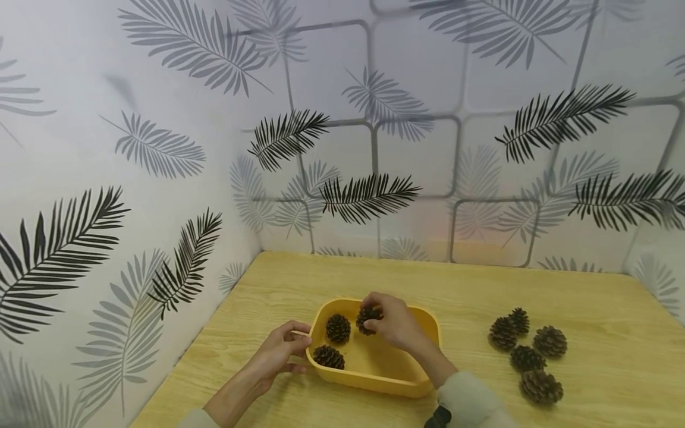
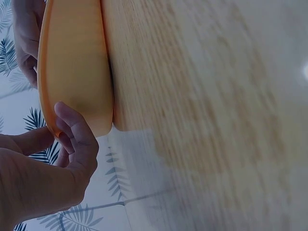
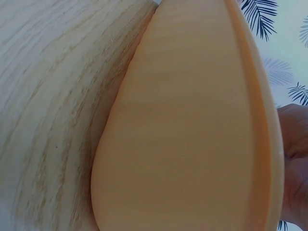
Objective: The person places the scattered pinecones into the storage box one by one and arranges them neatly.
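A yellow plastic basin [image 1: 374, 380] stands on the table with two brown pine cones [image 1: 338, 328] lying at its left end. My left hand [image 1: 280, 351] is at the basin's left end; in the left wrist view its thumb and curled fingers [image 2: 77, 139] pinch the rim. Over the inside of the basin, my right hand [image 1: 393, 321] grips another pine cone [image 1: 368, 320] between thumb and fingers, near the back wall. The right wrist view shows mostly the basin's outer side [image 3: 183, 125], which hides the held cone; only part of the right hand [image 3: 294, 159] appears beyond the rim.
On the wood-grain table [image 1: 455, 291], several more pine cones [image 1: 550, 341] lie in a loose cluster right of the basin. White walls with a leaf pattern [image 1: 369, 199] border the table at the back and left.
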Demonstrator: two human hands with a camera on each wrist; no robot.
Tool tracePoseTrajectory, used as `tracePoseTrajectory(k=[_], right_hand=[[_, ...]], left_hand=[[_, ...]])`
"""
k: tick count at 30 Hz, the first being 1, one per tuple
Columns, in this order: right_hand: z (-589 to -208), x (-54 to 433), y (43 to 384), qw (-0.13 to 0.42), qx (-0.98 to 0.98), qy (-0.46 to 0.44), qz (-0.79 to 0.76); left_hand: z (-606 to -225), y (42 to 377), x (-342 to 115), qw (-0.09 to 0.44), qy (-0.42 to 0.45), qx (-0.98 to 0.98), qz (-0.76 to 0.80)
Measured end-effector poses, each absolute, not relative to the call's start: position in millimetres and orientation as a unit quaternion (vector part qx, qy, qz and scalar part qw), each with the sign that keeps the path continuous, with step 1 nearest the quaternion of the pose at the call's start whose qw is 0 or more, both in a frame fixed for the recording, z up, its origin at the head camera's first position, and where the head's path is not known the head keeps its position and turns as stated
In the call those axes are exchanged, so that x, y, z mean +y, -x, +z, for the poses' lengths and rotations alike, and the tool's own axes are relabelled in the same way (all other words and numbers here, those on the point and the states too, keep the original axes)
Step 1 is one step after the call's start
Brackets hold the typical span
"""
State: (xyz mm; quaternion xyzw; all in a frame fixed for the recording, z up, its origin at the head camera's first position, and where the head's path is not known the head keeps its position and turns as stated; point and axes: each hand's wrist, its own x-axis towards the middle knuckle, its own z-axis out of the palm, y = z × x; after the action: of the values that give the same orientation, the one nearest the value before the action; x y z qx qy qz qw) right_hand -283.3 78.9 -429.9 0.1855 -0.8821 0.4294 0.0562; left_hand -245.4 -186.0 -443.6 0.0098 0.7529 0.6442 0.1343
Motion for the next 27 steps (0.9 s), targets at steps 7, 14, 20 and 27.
tracePoseTrajectory(k=[7,14,20,27], right_hand=[[-435.2,74.1,286.3,0.051,-0.891,-0.199,0.404],[-440.8,72.6,287.9,0.04,-0.894,-0.21,0.394],[-447.4,72.6,288.5,0.041,-0.896,-0.226,0.38],[-445.9,72.3,284.6,0.043,-0.891,-0.235,0.386]], left_hand=[[-443.5,245.6,-186.3,0.135,-0.012,0.752,0.645],[-443.3,244.1,-185.4,0.138,-0.012,0.752,0.644],[-442.4,244.4,-185.5,0.138,-0.012,0.753,0.644],[-443.6,245.0,-186.8,0.137,-0.011,0.754,0.643]])
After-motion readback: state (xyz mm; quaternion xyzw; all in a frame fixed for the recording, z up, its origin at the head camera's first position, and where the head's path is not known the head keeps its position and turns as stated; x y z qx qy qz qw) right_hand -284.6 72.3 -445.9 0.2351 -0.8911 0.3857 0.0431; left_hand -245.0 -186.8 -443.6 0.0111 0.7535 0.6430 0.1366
